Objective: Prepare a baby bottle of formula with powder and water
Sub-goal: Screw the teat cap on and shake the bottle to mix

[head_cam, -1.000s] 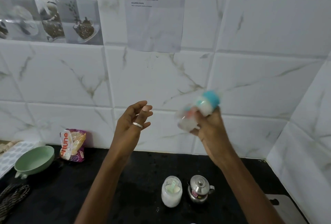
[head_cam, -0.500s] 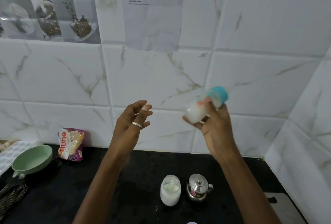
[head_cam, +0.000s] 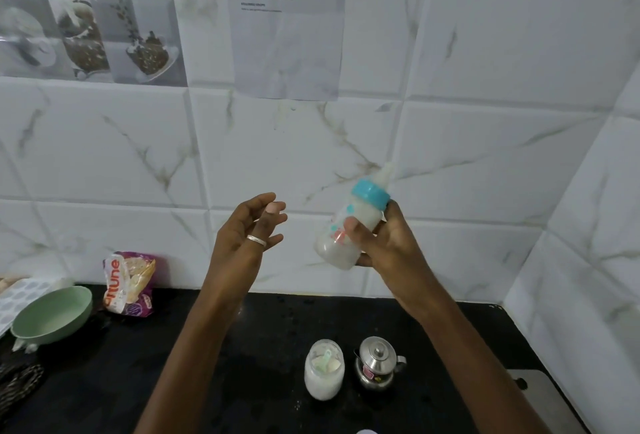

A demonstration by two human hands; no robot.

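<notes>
**Milky bottle held up over the counter**

Head view: The right hand (head_cam: 388,246) grips the baby bottle (head_cam: 362,215) in front of the tiled wall, well above the black counter (head_cam: 242,347), with the thumb across the bottle's front and the fingers curled round behind. The bottle tilts, its teat (head_cam: 386,175) pointing up and to the right above a teal collar (head_cam: 370,193). Cloudy white liquid fills its clear body.

The left hand (head_cam: 246,236) is raised beside it, apart from the bottle, holding nothing, its fingers loosely bent and slightly spread, with a ring (head_cam: 256,240) on one finger.

Below on the counter a glass jar (head_cam: 324,369) stands upright, holding white powder with a pale green piece on top. Just to its right is a small steel pot (head_cam: 377,362) with its lid on. At far left sit a green bowl (head_cam: 52,315) and, by the wall, a printed packet (head_cam: 129,283).
</notes>
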